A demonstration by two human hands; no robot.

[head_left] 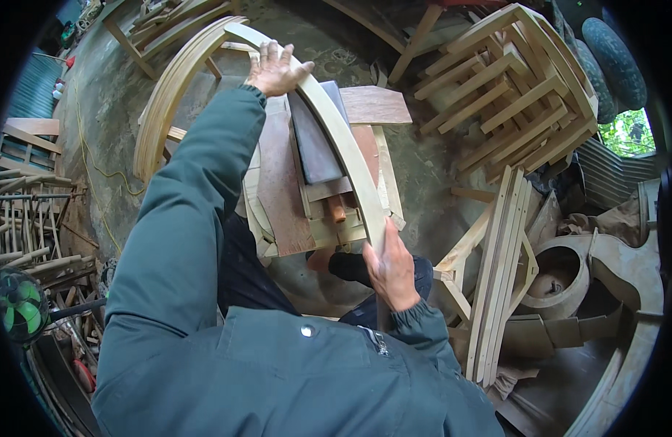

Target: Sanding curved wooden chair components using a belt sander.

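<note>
A long, pale curved wooden strip (342, 138) arcs across the space in front of me, from the upper left down toward my lap. My left hand (276, 71) lies on its far part with the fingers spread. Around the near end, my right hand (393, 271) is closed, thumb along the wood. Beneath the strip is a low work surface of reddish-brown boards (281, 189). A dark grey flat slab (315, 142) rests on these boards, partly covered by the strip. An orange-brown wooden peg or handle (337, 209) sticks out below the slab.
Stacked curved wooden pieces (165, 91) stand just left of the bench. Joined wooden frames (525, 95) are piled at the far right. Straight-railed frames (491, 291) lean near my right elbow, beside a round dusty housing (551, 273). A green fan (21, 304) stands at left.
</note>
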